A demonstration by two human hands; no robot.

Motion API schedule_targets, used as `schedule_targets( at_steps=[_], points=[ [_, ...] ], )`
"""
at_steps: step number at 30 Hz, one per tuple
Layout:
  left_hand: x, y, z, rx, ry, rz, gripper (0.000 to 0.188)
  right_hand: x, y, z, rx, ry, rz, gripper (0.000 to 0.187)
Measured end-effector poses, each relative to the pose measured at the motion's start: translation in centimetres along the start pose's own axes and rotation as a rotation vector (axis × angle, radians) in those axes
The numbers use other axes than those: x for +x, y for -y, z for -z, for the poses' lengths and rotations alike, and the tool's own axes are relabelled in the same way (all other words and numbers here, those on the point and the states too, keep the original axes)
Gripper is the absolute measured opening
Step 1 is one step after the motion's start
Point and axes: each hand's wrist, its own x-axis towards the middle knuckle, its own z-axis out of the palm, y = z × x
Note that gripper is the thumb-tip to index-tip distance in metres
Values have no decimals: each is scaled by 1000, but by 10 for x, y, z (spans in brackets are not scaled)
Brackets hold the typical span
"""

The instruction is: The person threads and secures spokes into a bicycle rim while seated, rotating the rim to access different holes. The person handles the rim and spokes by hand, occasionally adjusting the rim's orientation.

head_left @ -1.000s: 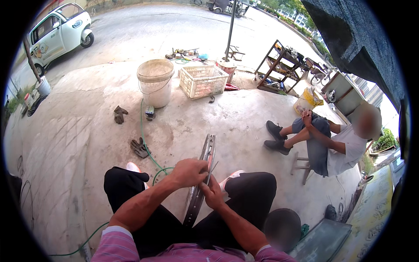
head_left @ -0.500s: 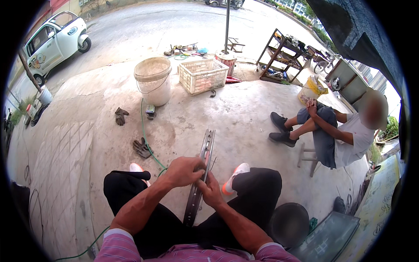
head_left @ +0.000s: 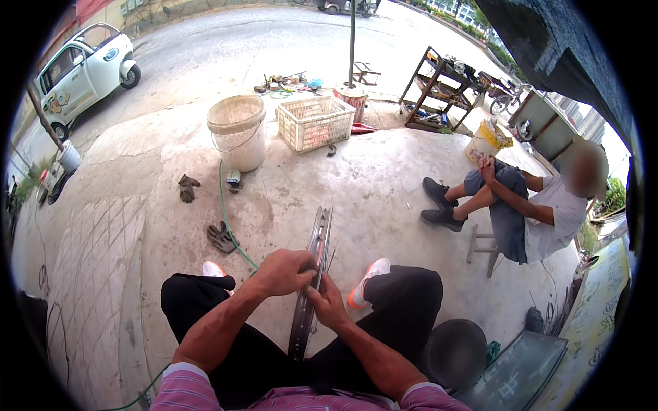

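Note:
A long, narrow metal rail (head_left: 300,330) with a row of holes stands slanted between my knees, its near end at my lap and its far end pointing away from me. My left hand (head_left: 282,272) is closed on its left side, fingers curled over the middle. Lower down on the right, my right hand (head_left: 330,303) grips the same rail, thumb near the left fingertips. A thin rod or wire sticks up beside the right fingers; whether they hold it I cannot tell. The fingertips are partly hidden.
A dark work glove (head_left: 221,237) lies beside a green hose (head_left: 223,195). Ahead stand a dirty white bucket (head_left: 236,140) and a cream plastic crate (head_left: 315,127). At right, a person (head_left: 510,205) sits on a stool near a tool rack (head_left: 442,89). A black round container (head_left: 455,351) is by my right knee.
The view has shifted slightly. The rail's far end sits a little lower and further left, and both hands stay on its middle in nearly the same grip.

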Motion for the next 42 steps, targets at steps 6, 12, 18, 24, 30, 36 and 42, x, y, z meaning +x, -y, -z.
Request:
schedule_targets(
  at_steps=[6, 12, 18, 24, 30, 36, 42],
  points=[
    [-3, -7, 3, -10, -37, 12, 21, 2, 9, -6, 38, -16, 11, 35],
    [1, -11, 5, 15, 67, 114, 25, 2, -1, 1, -10, 7, 3, 36],
    [1, 0, 3, -11, 23, -20, 22, 2, 3, 0, 2, 18, -9, 36],
    [-1, -11, 5, 5, -7, 54, 22, 2, 4, -1, 18, 15, -7, 36],
    [1, -3, 1, 26, 21, 37, 23, 1, -2, 3, -28, 21, -24, 37],
    [0, 1, 0, -7, 8, -43, 21, 2, 11, 0, -12, 9, 1, 38],
    [-1, -14, 3, -80, 31, 134, 26, 3, 2, 6, -82, 11, -13, 37]
  ],
)
